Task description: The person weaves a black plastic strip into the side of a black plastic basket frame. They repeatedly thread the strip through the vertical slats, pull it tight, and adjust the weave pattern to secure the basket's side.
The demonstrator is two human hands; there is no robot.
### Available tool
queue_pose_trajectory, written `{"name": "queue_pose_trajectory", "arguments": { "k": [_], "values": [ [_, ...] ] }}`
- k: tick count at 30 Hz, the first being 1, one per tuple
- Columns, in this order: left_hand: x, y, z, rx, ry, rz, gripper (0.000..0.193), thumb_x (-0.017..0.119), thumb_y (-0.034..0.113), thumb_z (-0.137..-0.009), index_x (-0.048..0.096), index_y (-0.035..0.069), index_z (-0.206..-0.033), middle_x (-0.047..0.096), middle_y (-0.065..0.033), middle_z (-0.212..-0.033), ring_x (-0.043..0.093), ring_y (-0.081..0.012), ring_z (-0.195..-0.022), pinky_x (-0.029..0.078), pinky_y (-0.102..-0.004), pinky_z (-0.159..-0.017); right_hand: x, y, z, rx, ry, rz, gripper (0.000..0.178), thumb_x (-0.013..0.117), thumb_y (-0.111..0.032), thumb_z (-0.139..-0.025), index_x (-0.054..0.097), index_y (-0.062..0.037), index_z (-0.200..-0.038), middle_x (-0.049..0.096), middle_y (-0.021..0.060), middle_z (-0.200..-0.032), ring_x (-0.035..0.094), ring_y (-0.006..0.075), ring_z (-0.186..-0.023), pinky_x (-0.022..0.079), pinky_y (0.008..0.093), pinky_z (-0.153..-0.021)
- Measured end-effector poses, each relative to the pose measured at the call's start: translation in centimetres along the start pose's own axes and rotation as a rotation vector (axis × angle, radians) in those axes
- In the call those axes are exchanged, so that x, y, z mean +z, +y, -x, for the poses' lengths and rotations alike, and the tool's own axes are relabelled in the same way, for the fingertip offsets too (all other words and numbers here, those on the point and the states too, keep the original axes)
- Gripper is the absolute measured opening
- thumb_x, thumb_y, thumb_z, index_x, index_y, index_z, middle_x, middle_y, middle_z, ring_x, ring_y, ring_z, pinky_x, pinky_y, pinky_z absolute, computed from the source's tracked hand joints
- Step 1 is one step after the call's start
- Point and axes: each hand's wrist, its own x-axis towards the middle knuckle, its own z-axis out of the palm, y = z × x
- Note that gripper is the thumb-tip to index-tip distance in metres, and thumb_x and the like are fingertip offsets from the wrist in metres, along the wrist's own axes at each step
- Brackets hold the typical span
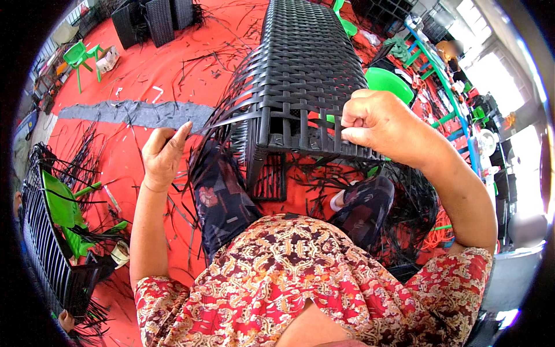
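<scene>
Blk frame (pixel 312 63): L hand (pixel 163 151), w/ gap to edge (pixel 264 130), pinches strip (pixel 234 119); R hand (pixel 376 124) curled, can't tell hold.

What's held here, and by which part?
The left hand seems to pinch a black strip by its outer part, outside the weave; whether the right hand grips anything cannot be told.

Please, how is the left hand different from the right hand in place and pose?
The left hand is out beside the black woven piece; the right hand is at its front edge, toward the right.
The left hand points mostly forward, away from the body; the right hand is turned toward the left.
Both hands are bare, with bent fingers.
</scene>
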Motion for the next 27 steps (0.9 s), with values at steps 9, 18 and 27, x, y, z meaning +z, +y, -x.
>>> {"name": "queue_pose_trajectory", "arguments": {
  "k": [9,18,27],
  "values": [
    [0.5,0.5,-0.5,-0.015,0.012,0.024,0.032,0.072,-0.007,-0.073,0.071,0.004,-0.104,0.046,-0.0017,-0.071,0.043,-0.0096,-0.054,0.036,-0.0229,-0.045,0.9,-0.3,-0.3,-0.403,0.443,0.717,0.013,0.061,-0.012,-0.072,0.049,-0.0090,-0.070,0.044,0.0067,-0.071,0.056,0.0215,-0.062,0.047,0.0339,-0.052],
    [-3.5,-6.8,6.7,0.001,-0.144,-0.500,0.049,0.066,-0.004,-0.070,0.067,0.016,-0.114,0.047,-0.0028,-0.075,0.047,-0.0185,-0.064,0.042,-0.0298,-0.058,-2.0,1.5,4.4,0.036,0.448,-0.224,0.013,0.068,-0.009,-0.082,0.065,-0.0022,-0.092,0.058,0.0022,-0.080,0.056,0.0104,-0.074,0.045,0.0233,-0.068],
    [-5.3,-2.3,0.6,-0.332,-0.113,0.062,0.056,0.052,-0.011,-0.071,0.058,0.009,-0.123,0.047,-0.0115,-0.131,0.042,-0.0275,-0.128,0.036,-0.0374,-0.102,1.5,3.9,6.8,0.161,0.336,-0.737,0.011,0.067,-0.006,-0.084,0.065,-0.0015,-0.094,0.057,-0.0005,-0.083,0.055,0.0059,-0.076,0.045,0.0210,-0.068]
  ]
}}
